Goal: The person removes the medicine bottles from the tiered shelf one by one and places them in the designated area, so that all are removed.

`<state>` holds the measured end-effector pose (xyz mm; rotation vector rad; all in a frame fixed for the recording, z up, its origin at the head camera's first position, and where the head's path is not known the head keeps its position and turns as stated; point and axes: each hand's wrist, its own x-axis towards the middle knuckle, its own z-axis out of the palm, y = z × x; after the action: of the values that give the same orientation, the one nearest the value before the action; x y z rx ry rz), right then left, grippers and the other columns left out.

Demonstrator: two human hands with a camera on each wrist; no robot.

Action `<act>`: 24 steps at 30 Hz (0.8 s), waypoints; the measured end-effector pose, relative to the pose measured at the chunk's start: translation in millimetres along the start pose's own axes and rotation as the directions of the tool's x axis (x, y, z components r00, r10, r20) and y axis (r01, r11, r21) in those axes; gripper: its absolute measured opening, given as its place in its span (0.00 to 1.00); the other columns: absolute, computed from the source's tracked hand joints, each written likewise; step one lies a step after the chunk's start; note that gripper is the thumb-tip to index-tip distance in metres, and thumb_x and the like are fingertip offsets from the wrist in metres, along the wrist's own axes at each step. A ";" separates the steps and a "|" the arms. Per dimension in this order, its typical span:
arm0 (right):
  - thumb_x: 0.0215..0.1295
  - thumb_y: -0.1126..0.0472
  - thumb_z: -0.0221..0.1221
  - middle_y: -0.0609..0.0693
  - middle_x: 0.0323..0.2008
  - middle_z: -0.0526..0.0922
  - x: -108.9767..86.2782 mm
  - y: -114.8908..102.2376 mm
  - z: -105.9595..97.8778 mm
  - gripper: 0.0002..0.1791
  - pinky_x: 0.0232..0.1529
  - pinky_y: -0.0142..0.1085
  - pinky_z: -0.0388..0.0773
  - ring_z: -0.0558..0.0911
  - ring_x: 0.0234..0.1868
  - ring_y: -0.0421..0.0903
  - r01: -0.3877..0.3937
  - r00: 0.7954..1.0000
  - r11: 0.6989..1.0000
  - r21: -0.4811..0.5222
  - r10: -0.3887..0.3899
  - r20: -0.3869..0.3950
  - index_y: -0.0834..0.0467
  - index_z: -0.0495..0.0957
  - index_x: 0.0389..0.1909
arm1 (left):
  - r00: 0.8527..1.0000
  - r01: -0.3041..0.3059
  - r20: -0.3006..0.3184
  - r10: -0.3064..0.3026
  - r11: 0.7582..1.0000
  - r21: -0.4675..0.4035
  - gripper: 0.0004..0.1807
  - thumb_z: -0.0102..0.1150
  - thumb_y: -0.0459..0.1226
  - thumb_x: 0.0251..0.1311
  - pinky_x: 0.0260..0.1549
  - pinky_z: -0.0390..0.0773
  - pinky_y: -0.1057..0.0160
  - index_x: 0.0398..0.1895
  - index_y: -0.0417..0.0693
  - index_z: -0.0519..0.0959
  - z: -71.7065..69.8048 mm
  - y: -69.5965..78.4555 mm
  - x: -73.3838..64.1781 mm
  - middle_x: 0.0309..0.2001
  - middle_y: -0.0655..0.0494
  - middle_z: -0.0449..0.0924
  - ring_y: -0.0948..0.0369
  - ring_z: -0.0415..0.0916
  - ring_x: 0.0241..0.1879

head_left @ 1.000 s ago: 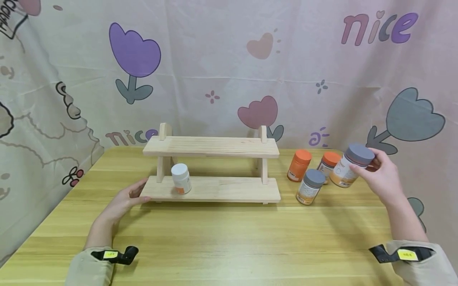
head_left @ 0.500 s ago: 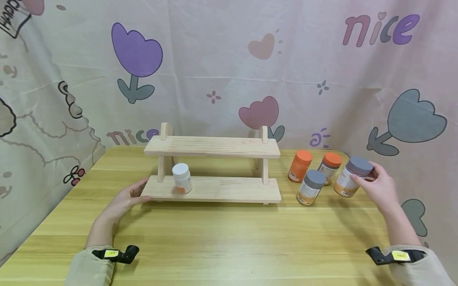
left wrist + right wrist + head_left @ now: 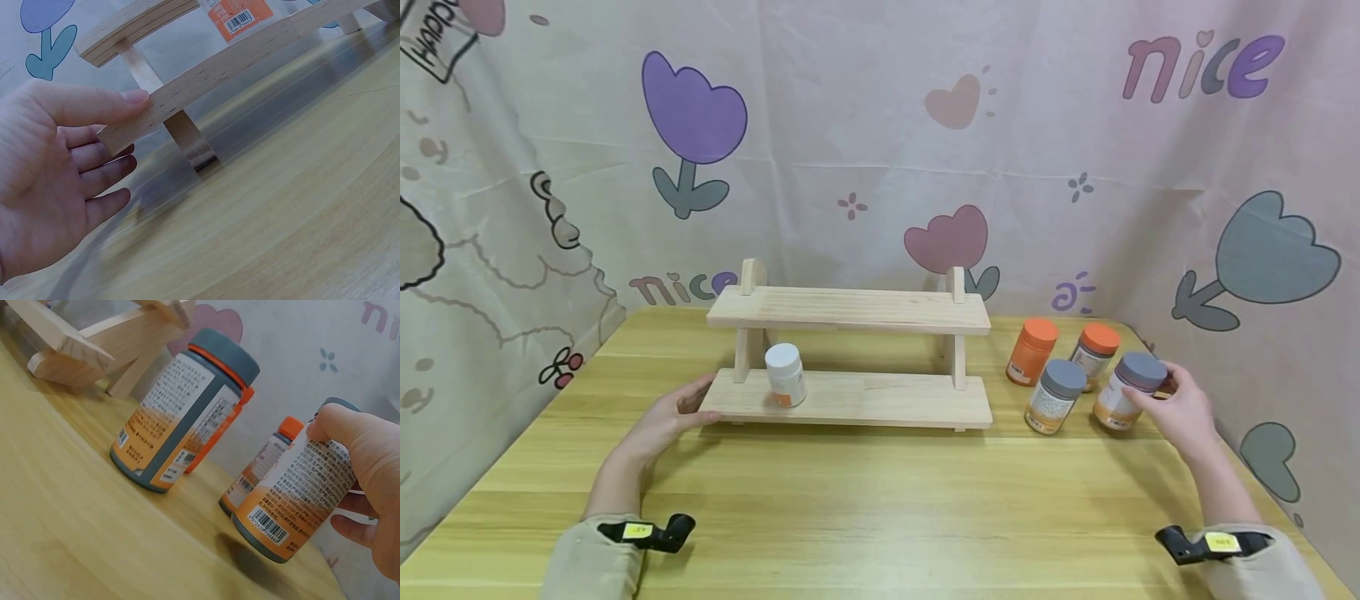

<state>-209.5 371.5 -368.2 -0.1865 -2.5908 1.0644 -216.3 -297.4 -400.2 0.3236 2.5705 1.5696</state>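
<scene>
My left hand (image 3: 664,421) grips the left end of a two-tier wooden shelf (image 3: 865,400); the thumb lies on the lower board's front edge, with the fingers behind and below it in the left wrist view. A white-capped pill bottle (image 3: 786,377) stands on that board, toward its left. On the right, my right hand (image 3: 1180,408) holds a grey-capped pill bottle (image 3: 300,487) between thumb and fingers. This bottle is a little tilted, and its base hangs just over the table with a shadow under it in the right wrist view.
Another grey-capped bottle (image 3: 1054,398) stands left of the held one. Behind are an orange bottle (image 3: 1032,353) and an orange-capped bottle (image 3: 1093,354) with a pale label. A printed curtain (image 3: 850,125) hangs behind the wooden table (image 3: 865,500).
My right hand has brought the grey-capped bottle lower and toward me, from beside the orange-capped bottle to the right of the other grey-capped one. The left hand stays on the shelf.
</scene>
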 end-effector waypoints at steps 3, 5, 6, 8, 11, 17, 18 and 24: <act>0.61 0.53 0.59 0.73 0.54 0.67 -1.2 2.9 2.7 0.39 0.30 0.21 0.64 0.68 0.51 0.65 -0.004 1.000 1.000 0.004 0.004 0.004 0.73 0.54 0.63 | 1.000 -0.001 -0.002 0.001 1.000 0.000 0.44 0.58 0.40 0.60 0.61 0.49 0.39 0.71 0.33 0.45 0.3 -0.1 0.4 0.69 0.33 0.43 0.38 0.44 0.67; 0.61 0.53 0.59 0.74 0.53 0.67 -2.0 4.8 4.4 0.39 0.31 0.21 0.64 0.69 0.51 0.65 -0.007 1.000 1.000 0.006 0.007 0.011 0.74 0.54 0.62 | 1.000 -0.006 0.001 0.006 1.000 -0.004 0.43 0.58 0.39 0.60 0.61 0.49 0.39 0.71 0.33 0.45 0.4 0.2 0.4 0.69 0.32 0.43 0.38 0.44 0.67; 0.61 0.53 0.59 0.74 0.53 0.67 -2.2 5.6 5.2 0.39 0.31 0.22 0.64 0.69 0.51 0.65 -0.010 1.000 1.000 0.003 0.010 0.015 0.74 0.54 0.62 | 1.000 -0.006 0.001 0.006 1.000 -0.005 0.43 0.58 0.39 0.60 0.60 0.49 0.39 0.71 0.33 0.45 0.4 0.1 0.5 0.69 0.32 0.43 0.38 0.44 0.67; 0.61 0.53 0.59 0.75 0.53 0.67 -2.6 7.3 6.1 0.40 0.33 0.26 0.66 0.69 0.51 0.66 -0.014 1.000 1.000 -0.003 0.014 0.021 0.74 0.53 0.62 | 1.000 -0.009 0.003 0.009 1.000 -0.009 0.43 0.58 0.38 0.60 0.60 0.49 0.39 0.71 0.32 0.45 0.4 0.3 0.4 0.69 0.32 0.43 0.38 0.44 0.67; 0.61 0.52 0.59 0.75 0.53 0.67 -3.1 8.9 6.8 0.41 0.35 0.29 0.67 0.69 0.51 0.66 -0.016 1.000 1.000 -0.019 0.016 0.025 0.74 0.53 0.63 | 1.000 -0.005 -0.001 0.005 1.000 -0.001 0.43 0.58 0.38 0.60 0.60 0.49 0.40 0.71 0.33 0.45 0.6 0.4 0.0 0.69 0.32 0.44 0.38 0.44 0.67; 0.62 0.51 0.58 0.75 0.54 0.65 -4.5 7.3 8.5 0.42 0.41 0.46 0.72 0.68 0.52 0.69 -0.009 0.999 1.000 -0.017 0.009 0.043 0.75 0.51 0.63 | 1.000 0.003 -0.006 -0.003 1.000 0.013 0.44 0.58 0.40 0.60 0.61 0.48 0.40 0.71 0.32 0.45 0.4 0.5 0.1 0.70 0.33 0.43 0.38 0.44 0.67; 0.62 0.50 0.58 0.75 0.54 0.65 -4.8 6.6 9.0 0.43 0.42 0.50 0.71 0.67 0.52 0.69 -0.008 0.999 1.000 -0.013 0.009 0.047 0.75 0.50 0.64 | 1.000 0.004 -0.005 -0.004 1.000 0.012 0.44 0.58 0.40 0.60 0.61 0.48 0.40 0.71 0.33 0.44 0.3 0.5 0.2 0.70 0.33 0.43 0.38 0.43 0.67; 0.61 0.49 0.59 0.76 0.54 0.64 -6.7 3.9 10.1 0.44 0.45 0.57 0.70 0.68 0.51 0.70 -0.002 0.998 1.000 -0.022 0.003 0.055 0.75 0.50 0.64 | 1.000 0.002 -0.005 -0.002 1.000 0.011 0.43 0.58 0.39 0.60 0.61 0.49 0.39 0.71 0.33 0.44 -0.1 1.0 -0.5 0.69 0.32 0.43 0.38 0.44 0.67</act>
<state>-206.9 366.0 -379.4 -0.1681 -2.6527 1.0562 -215.7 -297.2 -399.3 0.3190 2.5831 1.5586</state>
